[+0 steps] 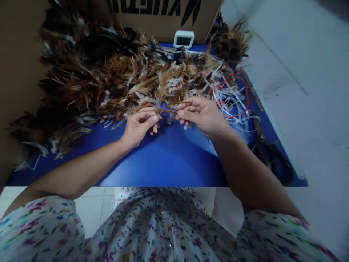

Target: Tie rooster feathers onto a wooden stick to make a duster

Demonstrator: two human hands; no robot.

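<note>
Over the blue table, my left hand (143, 123) pinches slender brown feathers (163, 109) between thumb and fingertips. Facing it, my right hand (200, 114) is closed on the feathers' other side, thumb against the fingers. The feathers stretch across the gap between both hands; how many there are I cannot tell. Just behind my hands lies a big heap of brown, black and white feathers (114, 76). Beside my right hand is a tangle of white strips and red string (226, 98).
A cardboard box (160, 22) with black lettering stands at the back, and more cardboard (19, 72) rises at the left. A small white digital device (184, 39) sits before the box. Black-handled scissors (272, 160) lie near the right edge of the blue table (163, 163).
</note>
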